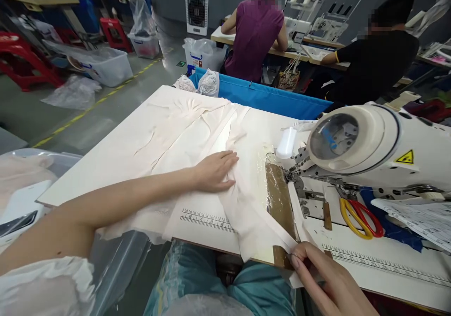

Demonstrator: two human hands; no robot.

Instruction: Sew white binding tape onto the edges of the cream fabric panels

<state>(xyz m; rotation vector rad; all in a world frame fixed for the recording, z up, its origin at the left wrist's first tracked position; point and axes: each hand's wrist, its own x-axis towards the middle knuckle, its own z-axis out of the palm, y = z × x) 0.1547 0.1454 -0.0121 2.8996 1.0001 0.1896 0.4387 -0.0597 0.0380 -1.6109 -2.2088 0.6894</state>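
Observation:
Cream fabric [183,128] lies spread over the white sewing table [105,165]. My left hand [214,170] rests flat on it with fingers stretched out, pressing the cloth near the table's middle. A narrow strip of the same fabric [257,227] runs toward the table's front edge. My right hand [324,273] pinches the end of that strip at the front edge, beside a brown taped plate [278,198]. The white sewing machine [366,142] stands just right of the strip, its needle area [299,180] close to the cloth.
Yellow and red scissors [359,217] lie under the machine arm, with printed paper [419,217] beside them. A blue fabric bin [268,95] sits behind the table. Two people sit at benches farther back. A clear plastic tub [31,184] is at my left.

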